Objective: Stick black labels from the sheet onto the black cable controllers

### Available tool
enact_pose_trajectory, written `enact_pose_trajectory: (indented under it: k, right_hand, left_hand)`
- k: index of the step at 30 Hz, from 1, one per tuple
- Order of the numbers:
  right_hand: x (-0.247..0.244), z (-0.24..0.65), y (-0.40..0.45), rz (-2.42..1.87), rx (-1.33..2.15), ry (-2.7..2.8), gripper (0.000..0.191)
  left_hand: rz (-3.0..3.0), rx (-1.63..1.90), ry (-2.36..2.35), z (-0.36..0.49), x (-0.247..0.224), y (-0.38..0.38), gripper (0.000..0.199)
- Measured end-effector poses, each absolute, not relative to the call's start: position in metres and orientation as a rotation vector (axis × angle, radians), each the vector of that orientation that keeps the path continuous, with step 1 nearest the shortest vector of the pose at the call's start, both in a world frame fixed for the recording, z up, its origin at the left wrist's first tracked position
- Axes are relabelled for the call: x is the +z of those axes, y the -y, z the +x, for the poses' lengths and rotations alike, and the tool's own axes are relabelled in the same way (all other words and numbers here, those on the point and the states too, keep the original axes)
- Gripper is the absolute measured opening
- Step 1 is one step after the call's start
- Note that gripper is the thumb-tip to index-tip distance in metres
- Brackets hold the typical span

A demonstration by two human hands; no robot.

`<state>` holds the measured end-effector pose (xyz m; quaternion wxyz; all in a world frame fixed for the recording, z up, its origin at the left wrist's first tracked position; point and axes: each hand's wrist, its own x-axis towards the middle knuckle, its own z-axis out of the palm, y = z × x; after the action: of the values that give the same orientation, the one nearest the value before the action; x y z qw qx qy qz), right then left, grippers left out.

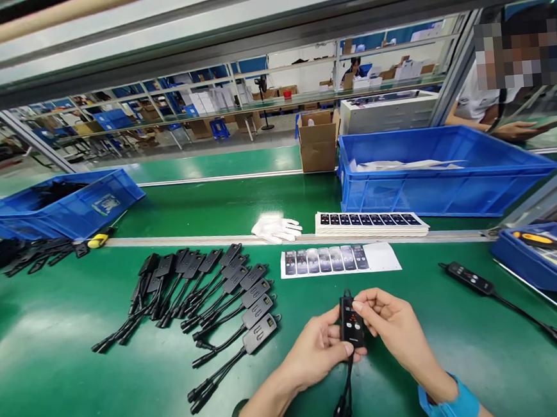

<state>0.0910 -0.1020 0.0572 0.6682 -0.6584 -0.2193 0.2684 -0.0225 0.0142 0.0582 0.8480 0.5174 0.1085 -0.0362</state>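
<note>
A small black controller box [352,325] with a hanging loop and two plugged cable ends stands upright between my hands. My left hand [318,350] grips its left side and lower end, thumb across the front. With thumb and fingers closed, my right hand [393,321] pinches the upper right edge of the box, thumb on its face label. Beyond them lies a label sheet [381,257] with several dark printed labels and a bare right end. Several similar boxes [261,334] with cables lie in rows to the left. Another labelled box [470,278] rests at the right.
A stack of label sheets [371,230] and white gloves [276,228] lie farther back. Blue bins [431,193] stand behind, with another blue bin [99,206] at left. A small blue tray [534,265] holds a yellow-handled tool. A person [482,106] sits at the far right.
</note>
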Motion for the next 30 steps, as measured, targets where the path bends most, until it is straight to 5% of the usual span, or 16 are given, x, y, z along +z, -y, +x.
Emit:
enact_pose_trajectory:
  k: [14,19,23,30]
  right_hand:
    - [0.054,0.091,0.101,-1.536,0.556,0.509,0.032]
    - [0.045,0.098,0.103,-1.597,0.508,0.537,0.047]
    - [0.041,0.097,0.102,-1.599,0.629,0.640,0.040]
    - [0.036,0.086,0.101,-1.682,0.656,0.916,0.076]
  left_hand:
    - [1.110,-0.062,-0.219,-0.021,0.058,-0.013,0.064]
    - [1.050,-0.083,-0.266,-0.022,0.054,-0.012,0.067]
    - [0.966,-0.087,-0.288,-0.021,0.054,-0.013,0.052]
    - [0.891,0.044,-0.330,-0.018,0.060,-0.018,0.042]
